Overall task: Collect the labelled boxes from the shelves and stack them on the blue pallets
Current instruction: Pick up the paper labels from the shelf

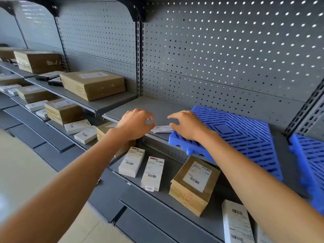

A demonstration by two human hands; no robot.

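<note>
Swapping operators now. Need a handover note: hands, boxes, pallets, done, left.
Left hand: empty, fingers loosely curled, over the shelf edge.
Right hand: empty, fingers loosely curled, over the near corner of the pallet.
A small white label lies on the shelf between the hands; neither hand holds it.
The pallet sits on the shelf with nothing on it. A second pallet is at the right edge.
Done: no box stacked in view.
Left: white boxes and a brown box on the shelf below, more boxes on the shelves to the left.
</note>
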